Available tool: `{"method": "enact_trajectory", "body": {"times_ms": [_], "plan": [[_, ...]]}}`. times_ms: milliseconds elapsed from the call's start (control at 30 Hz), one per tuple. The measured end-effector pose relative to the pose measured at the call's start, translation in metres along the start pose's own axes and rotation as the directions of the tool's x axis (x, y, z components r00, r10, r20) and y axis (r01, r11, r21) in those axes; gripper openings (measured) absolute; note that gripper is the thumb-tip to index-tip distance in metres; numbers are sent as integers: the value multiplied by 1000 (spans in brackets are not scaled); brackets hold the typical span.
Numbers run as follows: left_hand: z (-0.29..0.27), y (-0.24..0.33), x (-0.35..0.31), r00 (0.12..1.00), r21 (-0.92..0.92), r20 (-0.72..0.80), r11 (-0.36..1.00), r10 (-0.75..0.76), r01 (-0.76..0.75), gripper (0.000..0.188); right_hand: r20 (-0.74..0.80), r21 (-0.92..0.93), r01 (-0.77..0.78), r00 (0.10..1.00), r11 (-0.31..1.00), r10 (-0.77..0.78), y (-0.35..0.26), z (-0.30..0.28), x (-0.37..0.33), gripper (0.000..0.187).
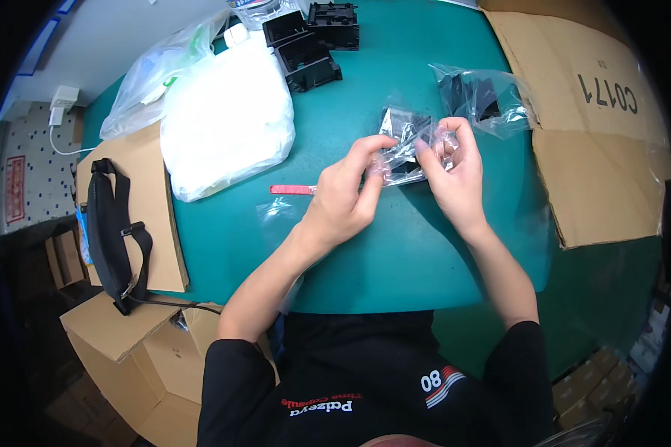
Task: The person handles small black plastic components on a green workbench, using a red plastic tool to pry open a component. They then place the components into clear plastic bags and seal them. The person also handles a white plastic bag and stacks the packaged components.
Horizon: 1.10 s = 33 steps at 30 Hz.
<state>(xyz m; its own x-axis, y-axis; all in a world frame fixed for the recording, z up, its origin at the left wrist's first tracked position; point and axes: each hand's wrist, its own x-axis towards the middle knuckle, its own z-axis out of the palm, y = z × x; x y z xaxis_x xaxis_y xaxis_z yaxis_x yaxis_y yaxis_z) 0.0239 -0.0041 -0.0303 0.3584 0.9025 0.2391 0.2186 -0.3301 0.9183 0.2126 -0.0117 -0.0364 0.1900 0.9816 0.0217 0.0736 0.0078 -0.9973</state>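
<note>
Between my two hands is a clear plastic bag (406, 128) with a black part inside it. My left hand (344, 183) is closed, thumb and forefinger pinching the bag's near left side. Thumb and fingers of my right hand (457, 173) grip the bag's right side, also closed. The fingertips partly cover the bag, so the part's full shape is hidden. A red strip (291, 190) lies on the table beside my left wrist, and a flat clear bag (277, 216) lies under it. Just beyond my right hand rests another clear bag (505, 104) with black parts in it.
Several black plastic housings (306, 59) stand at the far side of the green table (365, 261). A large white plastic bag (227, 119) sits at the left, near a black waist bag (110, 231) on cardboard. Cardboard (589, 179) covers the right edge; an open carton (156, 365) stands lower left.
</note>
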Motion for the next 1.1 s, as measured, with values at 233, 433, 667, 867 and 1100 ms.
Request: {"method": "enact_trajectory", "body": {"times_ms": [233,433,667,867,1100], "plan": [[-2,5,3,999,-27,-37,999,23,-24,44,-120,31,89,989,996,-85,-10,-13,14,18],[-26,-7,9,978,374,43,904,205,-206,10,-197,78,217,960,973,-198,-9,-25,27,36],[-30,-10,3,993,393,79,913,87,-111,24,-144,-583,470,743,662,-654,-18,-23,18,66],[-4,-5,3,976,343,-189,939,107,-37,29,568,-91,780,551,619,-612,-30,13,-39,53],[-5,-1,8,943,492,-292,870,158,7,30,722,56,501,577,864,-381,-26,46,-61,55]]}}
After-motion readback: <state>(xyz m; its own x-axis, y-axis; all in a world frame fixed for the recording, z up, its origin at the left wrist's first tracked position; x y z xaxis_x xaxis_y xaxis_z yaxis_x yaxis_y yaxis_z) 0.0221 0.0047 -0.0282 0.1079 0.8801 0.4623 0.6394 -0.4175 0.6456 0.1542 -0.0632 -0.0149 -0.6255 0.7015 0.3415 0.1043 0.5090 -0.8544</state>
